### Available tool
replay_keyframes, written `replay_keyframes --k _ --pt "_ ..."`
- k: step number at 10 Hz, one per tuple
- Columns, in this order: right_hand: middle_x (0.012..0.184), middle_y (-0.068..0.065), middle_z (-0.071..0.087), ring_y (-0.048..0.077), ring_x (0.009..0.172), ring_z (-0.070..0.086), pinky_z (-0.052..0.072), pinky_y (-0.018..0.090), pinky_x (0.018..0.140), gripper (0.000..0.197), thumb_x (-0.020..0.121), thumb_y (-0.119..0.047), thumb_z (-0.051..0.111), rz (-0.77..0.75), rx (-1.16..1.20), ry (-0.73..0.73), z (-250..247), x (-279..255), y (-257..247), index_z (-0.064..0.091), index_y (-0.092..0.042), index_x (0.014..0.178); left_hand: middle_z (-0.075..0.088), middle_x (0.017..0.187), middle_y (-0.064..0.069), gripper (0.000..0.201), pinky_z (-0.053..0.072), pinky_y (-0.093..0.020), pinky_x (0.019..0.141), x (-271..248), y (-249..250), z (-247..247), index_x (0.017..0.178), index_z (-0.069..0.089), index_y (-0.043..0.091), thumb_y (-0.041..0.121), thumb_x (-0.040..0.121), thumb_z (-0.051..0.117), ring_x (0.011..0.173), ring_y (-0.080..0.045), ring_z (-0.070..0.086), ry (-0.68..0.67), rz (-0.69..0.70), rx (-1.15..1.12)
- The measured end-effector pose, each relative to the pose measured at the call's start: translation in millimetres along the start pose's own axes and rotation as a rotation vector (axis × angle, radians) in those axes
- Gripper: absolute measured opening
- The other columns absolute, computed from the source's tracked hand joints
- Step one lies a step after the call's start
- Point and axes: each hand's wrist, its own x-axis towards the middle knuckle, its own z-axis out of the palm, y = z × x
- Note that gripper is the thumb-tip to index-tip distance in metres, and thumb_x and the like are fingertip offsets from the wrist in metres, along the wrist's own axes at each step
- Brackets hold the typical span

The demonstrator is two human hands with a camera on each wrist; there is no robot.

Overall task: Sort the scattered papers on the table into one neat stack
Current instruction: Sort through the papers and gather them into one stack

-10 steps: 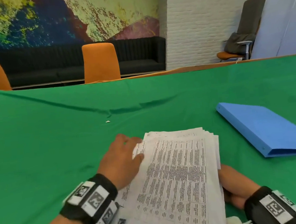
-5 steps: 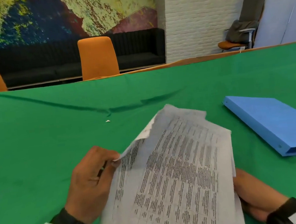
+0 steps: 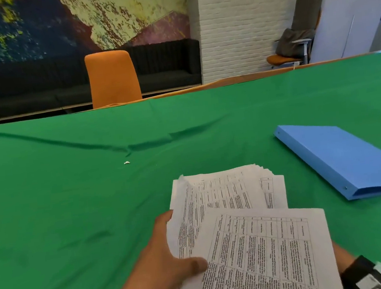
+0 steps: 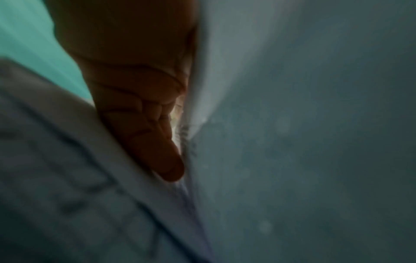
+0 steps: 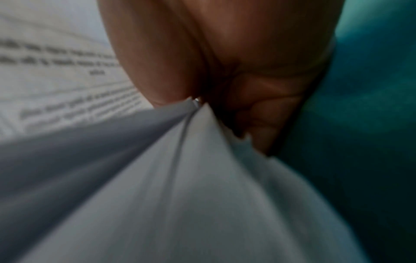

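A bundle of printed papers (image 3: 262,254) with tables of text is held above the green tablecloth (image 3: 74,215) near the front edge. It shows as two offset layers: a rear layer (image 3: 222,192) with ragged, uneven edges and a nearer top sheet. My left hand (image 3: 164,260) grips the left edge, thumb on top and fingers (image 4: 144,124) underneath. My right hand (image 3: 343,257) is mostly hidden behind the right edge; in the right wrist view its thumb and fingers (image 5: 225,62) pinch the papers (image 5: 180,178).
A closed blue binder (image 3: 346,158) lies to the right of the papers. A tiny white scrap (image 3: 126,162) sits near a fold in the cloth. An orange chair (image 3: 112,77) stands behind the far table edge.
The papers lay flat under both hands, then were lifted and tilted. Now they are lower, with the top sheet shifted toward me off the rear layer.
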Motion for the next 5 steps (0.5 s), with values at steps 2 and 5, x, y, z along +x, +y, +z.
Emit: replay_keyframes --k 2,5 --pt "0.089 0.012 0.078 0.028 0.076 0.075 0.062 0.040 0.080 0.041 0.080 -0.045 0.080 0.100 0.165 -0.002 75 33 -94 0.072 -0.006 0.090 0.078 0.104 -0.002 0.049 0.059 -0.055 0.083 7 -2 -11 0.117 0.057 0.032 0.004 0.080 0.074 0.088 -0.030 0.077 0.107 -0.017 -0.129" --pt "0.119 0.017 0.075 0.036 0.110 0.072 0.050 0.056 0.103 0.051 0.097 -0.058 0.047 0.189 0.403 0.079 91 26 -125 0.071 -0.021 0.121 0.075 0.106 0.002 0.028 0.059 -0.045 0.088 51 -5 -29 0.108 0.063 0.026 0.011 0.098 0.042 0.093 -0.019 0.073 0.090 0.023 0.226"
